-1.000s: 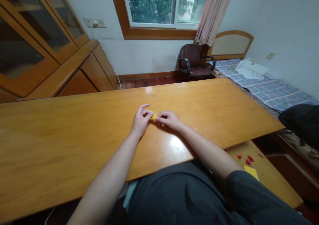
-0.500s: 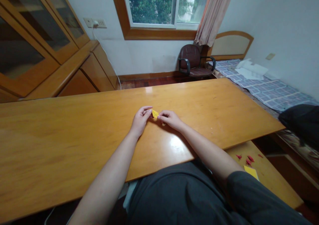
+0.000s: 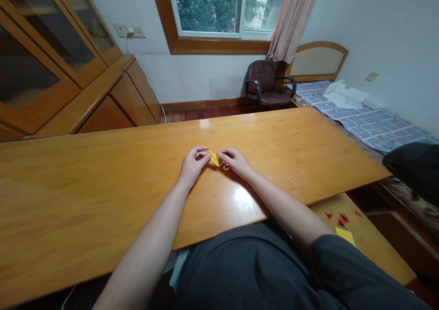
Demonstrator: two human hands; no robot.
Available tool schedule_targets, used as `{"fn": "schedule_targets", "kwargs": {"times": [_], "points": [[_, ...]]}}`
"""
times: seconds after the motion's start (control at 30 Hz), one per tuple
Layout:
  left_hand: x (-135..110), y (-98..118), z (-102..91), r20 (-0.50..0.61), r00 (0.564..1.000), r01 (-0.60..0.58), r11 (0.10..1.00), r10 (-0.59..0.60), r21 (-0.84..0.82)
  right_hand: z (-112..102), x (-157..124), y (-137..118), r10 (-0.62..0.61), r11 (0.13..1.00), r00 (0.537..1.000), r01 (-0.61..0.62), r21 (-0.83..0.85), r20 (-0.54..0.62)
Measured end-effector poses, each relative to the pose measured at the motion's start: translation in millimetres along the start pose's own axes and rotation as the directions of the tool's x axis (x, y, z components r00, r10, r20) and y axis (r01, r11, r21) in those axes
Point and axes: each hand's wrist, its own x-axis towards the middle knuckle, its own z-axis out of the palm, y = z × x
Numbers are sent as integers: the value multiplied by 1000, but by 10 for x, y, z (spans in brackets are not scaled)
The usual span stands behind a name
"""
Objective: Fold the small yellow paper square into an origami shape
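Observation:
A small folded piece of yellow paper [image 3: 214, 159] is held between my two hands, just above the wooden table [image 3: 103, 186]. My left hand [image 3: 195, 163] pinches its left end between thumb and fingers. At the paper's right edge, the thumb and fingertips of my right hand [image 3: 234, 161] are closed on it. The paper comes to a point at its lower right. Its finer creases are too small to make out.
On a lower surface [image 3: 380, 250] at the right lie several small red folded paper pieces [image 3: 343, 219] and yellow paper [image 3: 345, 236]. A black bag [image 3: 414, 170] rests beside the bed [image 3: 370, 122]. Beyond the table stands a brown armchair [image 3: 265, 83], with cabinets [image 3: 113, 104] at the left.
The yellow paper has turned slightly, its point now reaching lower and to the right. My right fingers have moved up a little along its right edge. The left hand has barely shifted.

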Motion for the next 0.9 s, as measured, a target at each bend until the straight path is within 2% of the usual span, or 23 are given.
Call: {"fn": "schedule_targets", "kwargs": {"times": [0.17, 0.33, 0.53, 0.77, 0.9], "points": [[-14, -20, 3, 45, 999, 12, 993, -18, 118, -16, 3, 34, -2, 1000, 1000, 2, 2, 25], [1, -55, -9, -1, 1000, 15, 988, -16, 152, -20, -7, 42, 6, 998, 999, -4, -60, 35], [-6, -17, -3, 27, 1000, -4, 975, -2, 221, -21, 1, 46, 1, 996, 999, 3, -92, 39], [-1, 10, -5, 85, 996, 27, 983, -42, 179, -12, 5, 52, 16, 997, 998, -11, -77, 66], [-11, -10, -12, 159, 979, 119, 991, -127, 61, -20, 2, 7, 27, 999, 998, -25, -38, 62]]}}
